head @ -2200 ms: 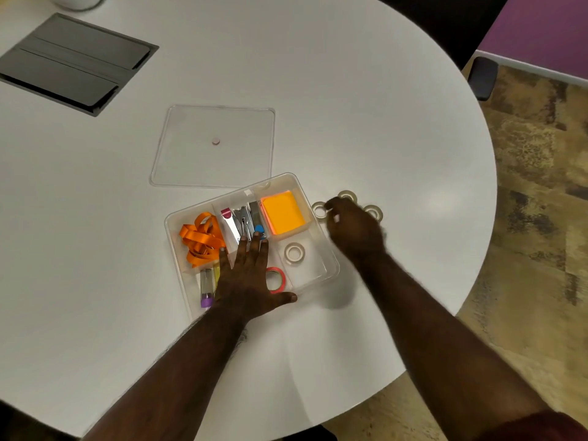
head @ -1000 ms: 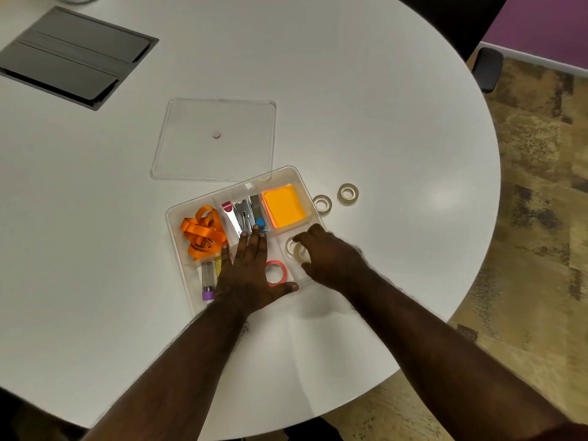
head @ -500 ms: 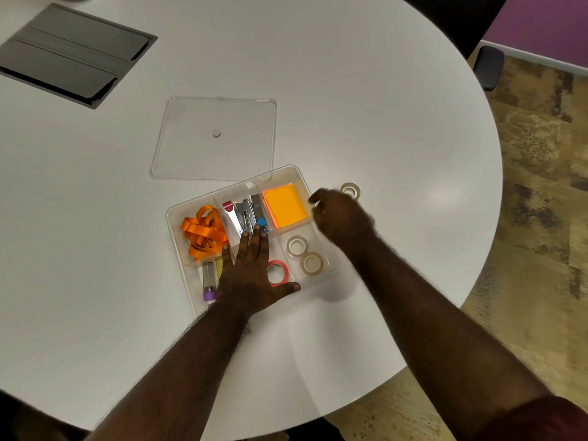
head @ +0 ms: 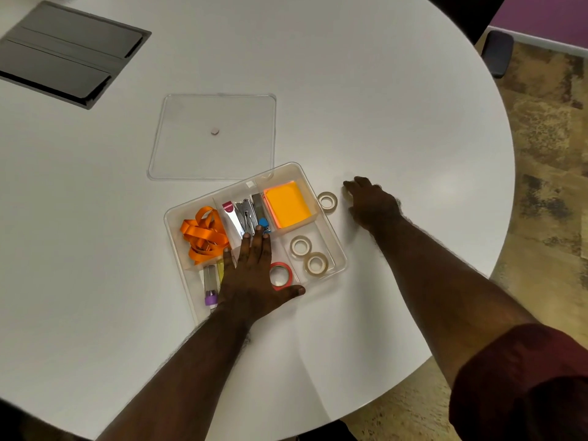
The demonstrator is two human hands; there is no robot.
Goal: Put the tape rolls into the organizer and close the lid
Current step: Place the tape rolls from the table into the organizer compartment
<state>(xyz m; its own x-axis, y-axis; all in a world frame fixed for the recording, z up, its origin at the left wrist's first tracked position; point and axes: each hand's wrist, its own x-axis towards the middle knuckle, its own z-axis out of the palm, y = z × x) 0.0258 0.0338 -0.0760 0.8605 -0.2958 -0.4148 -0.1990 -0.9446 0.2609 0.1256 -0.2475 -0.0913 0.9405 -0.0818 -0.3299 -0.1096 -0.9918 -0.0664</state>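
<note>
Fingers (head: 254,246) of left hand (head: 251,278) flat, together on organizer (head: 337,246); right hand (head: 370,203) past its edge — grip unclear — tape roll (head: 327,201) between.

Dark folio (head: 63,52) far-left on white table (head: 381,106) (patterned carpet (head: 547,138) beyond).

Both forearms are seen bare, with fine hair along them. A dark maroon short sleeve (head: 521,383) is worn on the right upper arm; both hands are left uncovered.
</note>
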